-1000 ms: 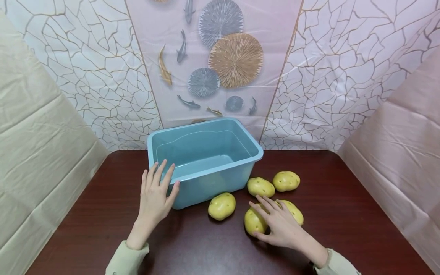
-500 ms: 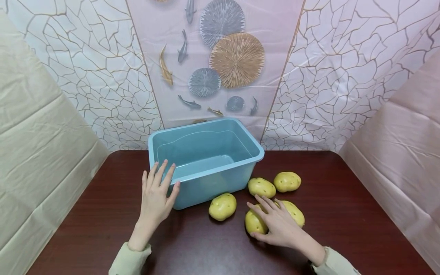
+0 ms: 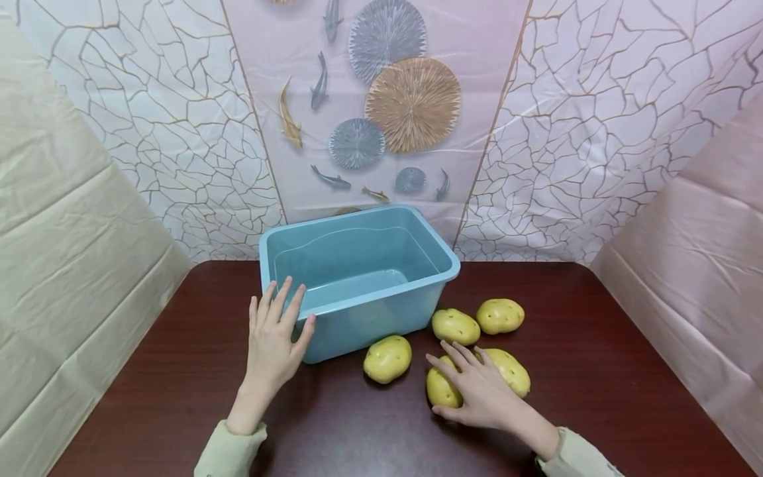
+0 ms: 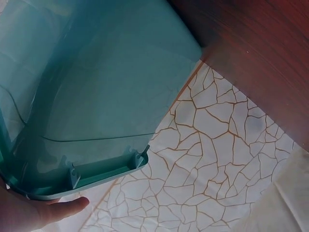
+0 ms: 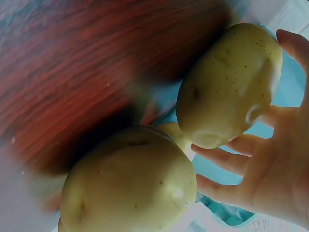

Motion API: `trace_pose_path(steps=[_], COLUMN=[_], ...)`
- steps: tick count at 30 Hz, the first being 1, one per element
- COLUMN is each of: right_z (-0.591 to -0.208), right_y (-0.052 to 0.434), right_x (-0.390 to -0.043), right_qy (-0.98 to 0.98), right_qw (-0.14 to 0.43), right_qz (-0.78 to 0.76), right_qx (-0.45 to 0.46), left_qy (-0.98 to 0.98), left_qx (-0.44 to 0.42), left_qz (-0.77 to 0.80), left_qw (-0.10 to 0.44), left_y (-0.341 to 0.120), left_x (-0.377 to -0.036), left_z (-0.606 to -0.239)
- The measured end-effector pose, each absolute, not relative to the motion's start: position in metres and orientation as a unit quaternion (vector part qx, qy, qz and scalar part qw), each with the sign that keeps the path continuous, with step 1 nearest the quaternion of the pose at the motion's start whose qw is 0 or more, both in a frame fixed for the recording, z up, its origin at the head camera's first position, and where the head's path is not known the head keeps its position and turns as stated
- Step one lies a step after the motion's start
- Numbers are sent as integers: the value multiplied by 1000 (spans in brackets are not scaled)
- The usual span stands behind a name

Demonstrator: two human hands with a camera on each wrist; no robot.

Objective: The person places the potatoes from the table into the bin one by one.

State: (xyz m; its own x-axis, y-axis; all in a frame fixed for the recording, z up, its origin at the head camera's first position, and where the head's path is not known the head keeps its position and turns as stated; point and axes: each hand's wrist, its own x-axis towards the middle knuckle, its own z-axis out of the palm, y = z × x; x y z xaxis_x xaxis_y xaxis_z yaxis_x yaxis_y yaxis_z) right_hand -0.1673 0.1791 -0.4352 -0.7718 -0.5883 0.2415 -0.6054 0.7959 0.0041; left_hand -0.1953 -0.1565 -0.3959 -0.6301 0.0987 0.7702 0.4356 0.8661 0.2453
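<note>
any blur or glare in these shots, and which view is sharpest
Head view is sharpest, evenly lit, with soft sheen on the backdrop and wide-angle bending at the edges. Right wrist view is close and soft: the table smears, potatoes fill the frame. Left wrist view shows the blue tub clearly, tinted.

A yellow potato is lying on its side on the table, near the front edge, touching a second potato. A blue plastic tub is standing upright toward the back edge, open and empty.
</note>
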Motion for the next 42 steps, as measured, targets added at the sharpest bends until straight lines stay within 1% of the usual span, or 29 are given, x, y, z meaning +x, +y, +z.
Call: trace_pose_path(steps=[14,24,42], right_z=[-440,-440,-440], right_y=[177,177,175], right_x=[-169,-170,-171], right_qy=[-938,-937,-932], right_qw=[116,105,122], right_qz=[31,24,18], right_qx=[326,332,341], left_qy=[-881,-882,-884], left_qx=[-153,-158,-158], left_qz=[-206,-200,-198], left_qw=[398,397,394], left_y=[-156,-157,-158], left_x=[-195,-194,-194], left_z=[-397,-396,-394])
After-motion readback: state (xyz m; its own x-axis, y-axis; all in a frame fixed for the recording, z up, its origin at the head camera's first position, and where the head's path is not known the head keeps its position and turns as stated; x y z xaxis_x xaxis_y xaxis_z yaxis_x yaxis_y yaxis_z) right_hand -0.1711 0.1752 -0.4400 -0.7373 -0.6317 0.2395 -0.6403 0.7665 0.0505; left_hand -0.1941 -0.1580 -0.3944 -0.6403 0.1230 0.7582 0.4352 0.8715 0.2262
